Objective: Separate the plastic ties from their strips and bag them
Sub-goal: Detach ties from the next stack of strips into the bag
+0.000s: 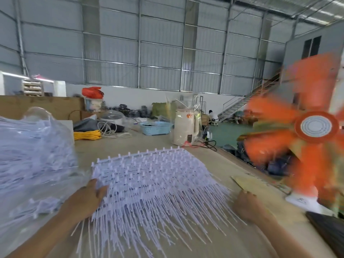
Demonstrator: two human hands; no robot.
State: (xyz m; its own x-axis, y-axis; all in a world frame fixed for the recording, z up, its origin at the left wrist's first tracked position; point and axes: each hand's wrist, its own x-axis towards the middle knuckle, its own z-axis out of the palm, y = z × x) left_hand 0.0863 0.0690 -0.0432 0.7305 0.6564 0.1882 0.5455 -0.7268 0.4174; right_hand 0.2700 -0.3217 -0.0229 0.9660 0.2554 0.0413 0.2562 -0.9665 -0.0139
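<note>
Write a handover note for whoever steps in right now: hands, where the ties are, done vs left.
Left hand: fingers rest on the left edge of the stack of tie strips; a real grip cannot be confirmed.
Right hand: on the table beside the stack's right side, loosely curled, holding nothing visible.
The strips lie piled mid-table, ties still attached and fanned toward the person.
The clear plastic bag at left already holds many loose ties.
Left to do: pull the ties off this stack and bag them.
An orange fan spins close on the right.
</note>
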